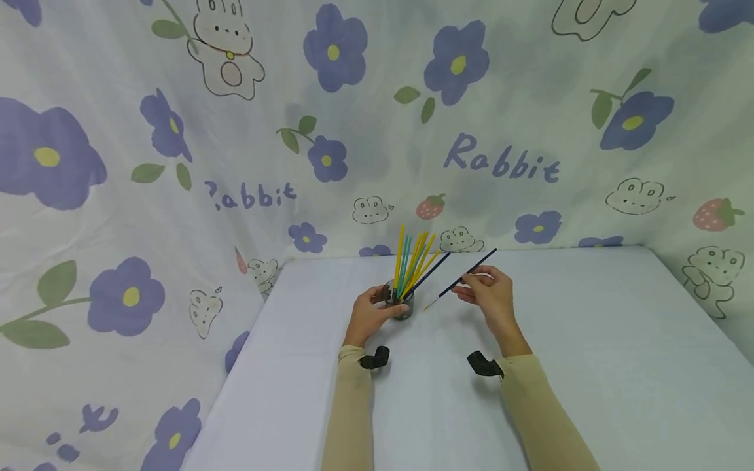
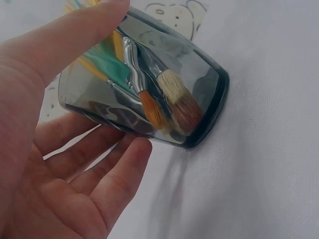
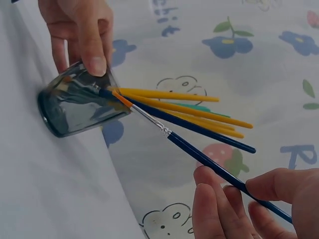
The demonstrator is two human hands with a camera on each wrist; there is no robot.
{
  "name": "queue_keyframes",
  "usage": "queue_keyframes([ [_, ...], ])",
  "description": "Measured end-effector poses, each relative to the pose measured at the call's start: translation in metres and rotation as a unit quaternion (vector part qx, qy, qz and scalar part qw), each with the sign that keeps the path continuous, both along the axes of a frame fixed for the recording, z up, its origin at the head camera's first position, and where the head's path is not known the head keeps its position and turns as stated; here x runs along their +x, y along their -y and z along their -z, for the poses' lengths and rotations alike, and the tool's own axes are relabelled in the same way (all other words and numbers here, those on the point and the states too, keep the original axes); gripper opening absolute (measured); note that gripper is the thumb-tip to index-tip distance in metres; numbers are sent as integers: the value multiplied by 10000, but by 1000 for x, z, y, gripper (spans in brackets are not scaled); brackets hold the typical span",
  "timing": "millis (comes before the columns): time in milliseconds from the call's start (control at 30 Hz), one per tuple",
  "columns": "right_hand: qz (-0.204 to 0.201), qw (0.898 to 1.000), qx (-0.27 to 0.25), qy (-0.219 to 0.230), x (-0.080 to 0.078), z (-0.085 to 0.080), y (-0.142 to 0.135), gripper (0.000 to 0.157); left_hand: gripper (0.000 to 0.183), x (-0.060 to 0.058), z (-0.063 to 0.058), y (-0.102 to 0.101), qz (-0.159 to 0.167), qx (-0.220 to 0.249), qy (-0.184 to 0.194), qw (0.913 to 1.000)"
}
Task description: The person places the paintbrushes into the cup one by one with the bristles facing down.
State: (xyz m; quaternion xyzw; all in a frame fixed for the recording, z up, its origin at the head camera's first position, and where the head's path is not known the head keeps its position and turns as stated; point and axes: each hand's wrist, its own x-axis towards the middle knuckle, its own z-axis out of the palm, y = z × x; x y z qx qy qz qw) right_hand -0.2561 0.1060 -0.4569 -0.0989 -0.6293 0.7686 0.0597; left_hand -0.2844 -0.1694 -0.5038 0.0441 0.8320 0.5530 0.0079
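My left hand grips a smoky clear glass from the side, thumb across its near face. Inside it, bristles down, stand several paintbrushes with yellow, teal and dark blue handles. Through the glass wall, an orange-brown bristle head and a thicker cream and brown one show. Between thumb and fingers, my right hand pinches a dark blue paintbrush by its handle. Its silver ferrule and orange bristles slant down toward the glass, outside it and to its right in the head view.
A white cloth covers the table, whose far edge meets a hanging curtain printed with purple flowers, rabbits and strawberries. Black curved pieces stick out at both wrists, beside beige sleeves.
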Motion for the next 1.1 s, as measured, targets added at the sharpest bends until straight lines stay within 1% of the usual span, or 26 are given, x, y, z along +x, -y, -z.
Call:
queue_keyframes([
  [100,20,10000,45,-53,-3,-5,1,25,81,0,-1,0,-30,-41,17,10000],
  [167,30,9999,89,-95,-4,-11,4,25,79,0,-1,0,-70,-77,-1,9999],
  [300,23,9995,101,-293,-9,-20,11,22,78,-2,-2,1,-104,-124,-50,9999],
  [467,-77,9988,182,-443,-11,-26,21,25,77,-1,-2,1,-63,-74,-28,9999],
  [633,-169,9981,270,-522,-14,-26,30,27,78,0,0,-1,-55,-11,21,10000],
  [867,-179,9975,336,-602,-20,-24,41,22,82,-2,0,-1,-34,0,13,10000],
  [1100,-239,9952,519,-796,-24,-20,52,21,79,-1,0,0,-38,59,-36,10000],
])
